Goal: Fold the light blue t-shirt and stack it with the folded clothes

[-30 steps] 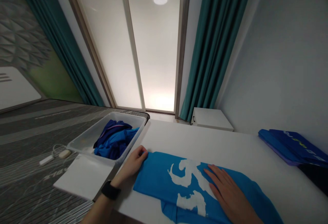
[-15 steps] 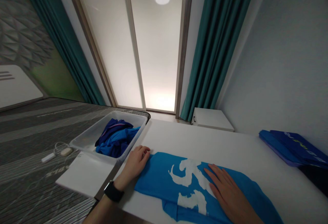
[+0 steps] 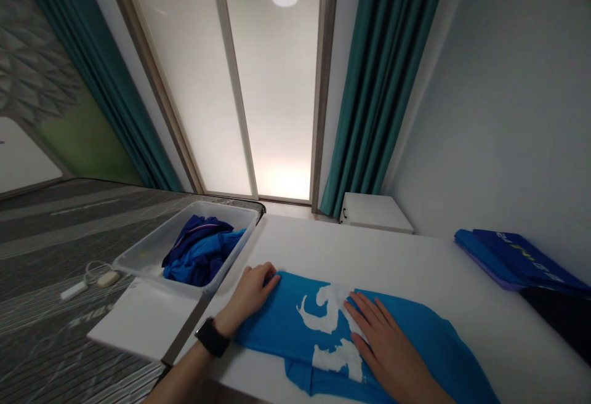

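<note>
A bright blue T-shirt (image 3: 290, 324) with a white brush-like print lies folded lengthwise on the white table (image 3: 318, 247). At its far left corner is my left hand (image 3: 253, 290), fingers curled and thumb and fingertips closed on the cloth edge. My right hand (image 3: 385, 342) rests flat over the print, its fingers stretched out and slightly spread. Below the main fold, a sleeve-like flap of the same cloth pokes out toward me. The shirt's near right part runs out under my right forearm.
A clear plastic bin (image 3: 138, 256) holds crumpled blue clothes (image 3: 205, 253) left of the table. Folded blue garments (image 3: 517, 259) are stacked at the right, with a black cloth (image 3: 558, 318) beside them. A white cabinet (image 3: 376, 210) stands beyond the table. A white adapter and cable lie on the bed (image 3: 46, 231).
My left hand has shifted slightly right onto the shirt's corner, its fingers closing there. My right hand has slid a little left across the print. The whole view has turned slightly.
</note>
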Demonstrator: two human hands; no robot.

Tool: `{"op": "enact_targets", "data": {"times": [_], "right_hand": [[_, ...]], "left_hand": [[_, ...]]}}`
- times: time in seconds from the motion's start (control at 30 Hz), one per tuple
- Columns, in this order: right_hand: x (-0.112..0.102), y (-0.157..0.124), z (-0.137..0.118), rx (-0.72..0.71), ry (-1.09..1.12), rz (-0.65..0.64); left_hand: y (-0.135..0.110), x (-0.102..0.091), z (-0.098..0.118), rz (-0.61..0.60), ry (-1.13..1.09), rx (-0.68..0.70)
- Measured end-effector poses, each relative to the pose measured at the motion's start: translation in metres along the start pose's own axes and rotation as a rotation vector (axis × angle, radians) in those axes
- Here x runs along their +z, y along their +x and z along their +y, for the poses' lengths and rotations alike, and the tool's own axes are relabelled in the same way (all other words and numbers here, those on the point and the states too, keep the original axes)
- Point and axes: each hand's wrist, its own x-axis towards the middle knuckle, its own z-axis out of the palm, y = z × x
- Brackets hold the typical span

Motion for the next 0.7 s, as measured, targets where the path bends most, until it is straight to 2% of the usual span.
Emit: {"op": "enact_targets", "data": {"times": [0.1, 0.23, 0.4, 0.53, 0.63, 0.7], "right_hand": [[0.001, 0.000, 0.002, 0.000, 0.007, 0.002], [-0.001, 0.000, 0.002, 0.006, -0.004, -0.038], [-0.002, -0.004, 0.010, 0.090, -0.053, -0.018], [0.002, -0.009, 0.017, 0.157, -0.102, 0.001], [0.006, -0.011, 0.017, 0.152, -0.120, 0.043], [0.006, -0.010, 0.016, 0.152, -0.126, 0.061]], "left_hand": [[-0.003, 0.000, -0.001, -0.028, -0.010, -0.020], [-0.008, -0.002, 0.005, -0.045, 0.131, -0.006], [-0.016, -0.002, 0.017, 0.068, 0.311, 0.095], [-0.023, 0.011, 0.036, 0.127, 0.301, 0.275], [-0.030, 0.027, 0.049, 0.066, 0.286, 0.393], [-0.032, 0.036, 0.052, 0.015, 0.284, 0.419]]}}
